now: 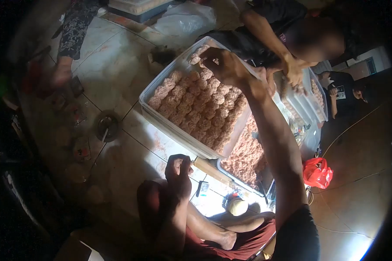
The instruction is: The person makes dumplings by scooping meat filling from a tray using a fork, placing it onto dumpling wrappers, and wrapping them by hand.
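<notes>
A clear plastic tub (174,144) holds rows of raw minced-meat balls (196,104). My right hand (228,69) reaches over its far corner, fingers bent down and closed around a lump of minced meat (198,54); shadow hides part of the fingers. Under my right forearm, a second container holds loose minced meat (246,158), with its surface rough and uneven. My left hand (178,169) is curled closed above my knee, near the tub's front edge, and what lies inside its fingers is hidden.
A co-worker's hand (295,76) is over more tubs (307,104) at the right. A red plastic bag (318,172), a pale round item (238,207) and a small dish (107,126) are on the floor. Another person's leg (74,39) is at far left.
</notes>
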`<state>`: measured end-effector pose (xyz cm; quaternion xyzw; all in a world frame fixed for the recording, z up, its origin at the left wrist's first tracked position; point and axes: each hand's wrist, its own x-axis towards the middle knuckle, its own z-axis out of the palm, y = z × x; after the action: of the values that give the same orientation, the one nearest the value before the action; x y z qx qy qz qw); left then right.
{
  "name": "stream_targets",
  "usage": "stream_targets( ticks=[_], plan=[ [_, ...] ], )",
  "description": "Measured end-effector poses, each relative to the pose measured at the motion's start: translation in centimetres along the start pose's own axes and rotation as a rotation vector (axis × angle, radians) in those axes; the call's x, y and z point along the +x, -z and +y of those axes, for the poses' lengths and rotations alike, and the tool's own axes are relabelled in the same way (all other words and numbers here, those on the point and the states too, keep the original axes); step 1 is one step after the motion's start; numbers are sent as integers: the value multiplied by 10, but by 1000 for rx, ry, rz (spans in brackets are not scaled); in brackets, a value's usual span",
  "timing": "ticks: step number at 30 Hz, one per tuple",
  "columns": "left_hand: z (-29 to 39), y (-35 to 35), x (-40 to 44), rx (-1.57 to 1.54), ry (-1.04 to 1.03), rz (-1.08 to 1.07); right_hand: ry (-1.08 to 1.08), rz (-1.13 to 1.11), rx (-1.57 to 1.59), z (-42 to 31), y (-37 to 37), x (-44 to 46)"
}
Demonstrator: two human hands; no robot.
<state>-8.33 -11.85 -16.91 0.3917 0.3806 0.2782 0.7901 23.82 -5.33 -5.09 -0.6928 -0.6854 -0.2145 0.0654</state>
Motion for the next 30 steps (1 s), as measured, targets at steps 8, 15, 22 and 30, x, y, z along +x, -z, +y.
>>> stream_targets(
  ticks=[8, 15, 22, 30],
  plan=[
    [-1, -10, -10, 83, -163, -92, -743, -218, 455, -122, 199, -186],
    [-8, -12, -40, 193, -161, -209, -1392, -131, 497, -187, 238, -407],
    [-62, -61, -115, 654, -311, -778, -1032, -84, 16, -235, 164, -476],
    [-166, -37, -137, 1434, -1016, -1384, -956, 121, -95, -210, 127, -450]
  ],
)
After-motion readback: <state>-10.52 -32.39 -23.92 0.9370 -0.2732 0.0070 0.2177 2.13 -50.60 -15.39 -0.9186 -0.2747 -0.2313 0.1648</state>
